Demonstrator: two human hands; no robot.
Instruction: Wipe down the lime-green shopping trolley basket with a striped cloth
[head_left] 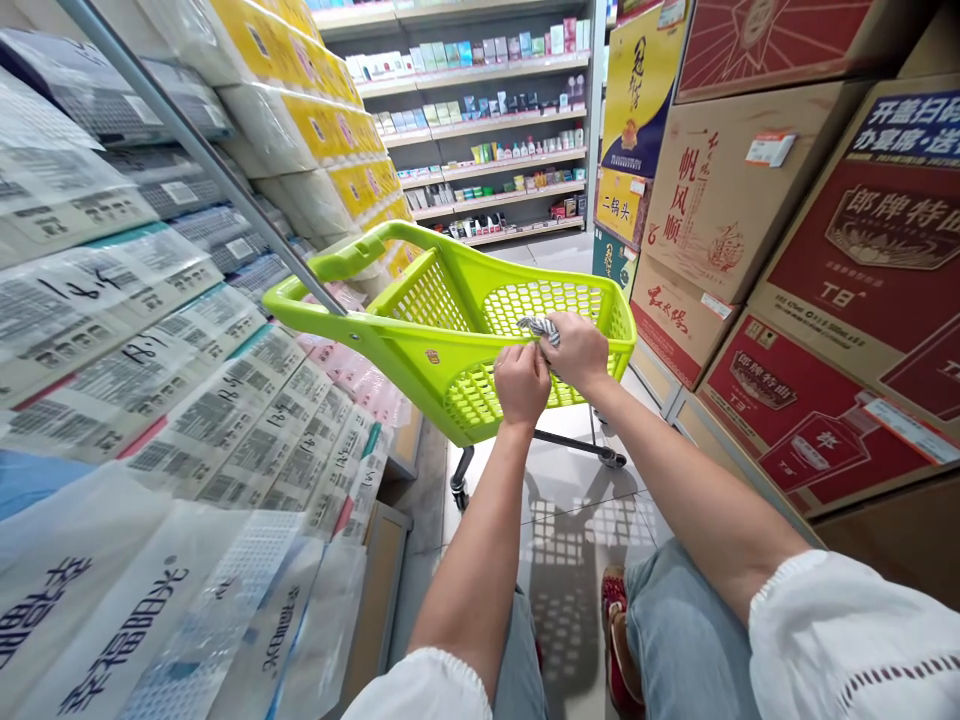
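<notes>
White sleeves (pixel 847 630) lie closest; beyond stands a lime-green cart (pixel 409 365). Over its near rim, the right hand (pixel 579 350) grips a striped cloth (pixel 534 325); the left hand (pixel 520 382), adjoining, has curled fingers, their hold hidden.

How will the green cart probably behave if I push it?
The green cart should roll fairly readily, and may swerve, since casters show beneath it. Its body looks like molded plastic, so it will probably stay stiff. The perforated sides suggest it is fairly light for its size.
</notes>
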